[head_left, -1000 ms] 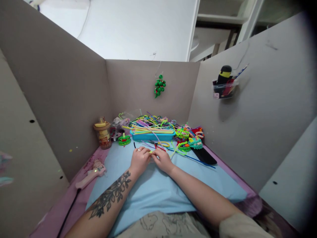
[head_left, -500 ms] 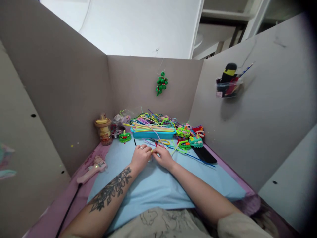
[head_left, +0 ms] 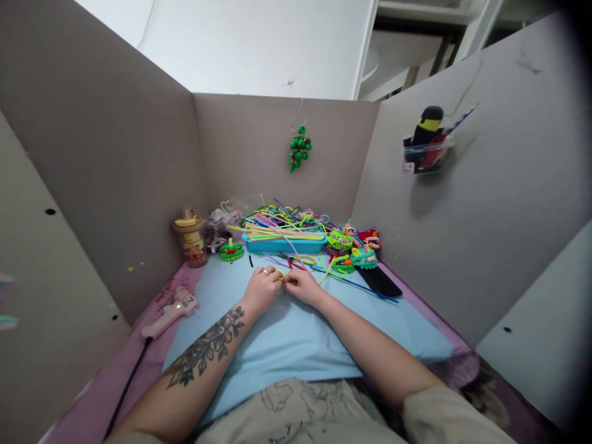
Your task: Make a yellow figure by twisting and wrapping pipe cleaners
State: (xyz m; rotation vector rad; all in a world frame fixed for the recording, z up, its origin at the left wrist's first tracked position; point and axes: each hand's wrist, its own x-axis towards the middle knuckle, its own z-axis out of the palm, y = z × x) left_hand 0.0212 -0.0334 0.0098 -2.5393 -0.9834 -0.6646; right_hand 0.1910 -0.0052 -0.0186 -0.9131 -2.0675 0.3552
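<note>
My left hand (head_left: 263, 290), with a ring on one finger, is closed on a small piece of yellow pipe cleaner (head_left: 280, 275) bent in a curve. Against it, fingertips pinched together, my right hand (head_left: 303, 287) grips the same piece; most of it is hidden by the fingers. Just beyond the hands lie yellow-handled scissors (head_left: 304, 259) and a few loose pipe cleaners, among them a long blue one (head_left: 370, 290). A short black strip (head_left: 251, 261) rests on the light blue cloth (head_left: 296, 339) near my left hand.
Behind stands a blue tray (head_left: 287, 246) heaped with colourful pipe cleaners. Several fuzzy figures (head_left: 364, 258) sit right, with a green one (head_left: 231, 251) left. A lidded cup (head_left: 192, 242) and pink glue gun (head_left: 171, 317) are at left. Grey panels (head_left: 277, 114) surround the table.
The yellow piece now shows as a curve above the left fingertips. Both hands stay together in nearly the same place, and the view has shifted slightly.
</note>
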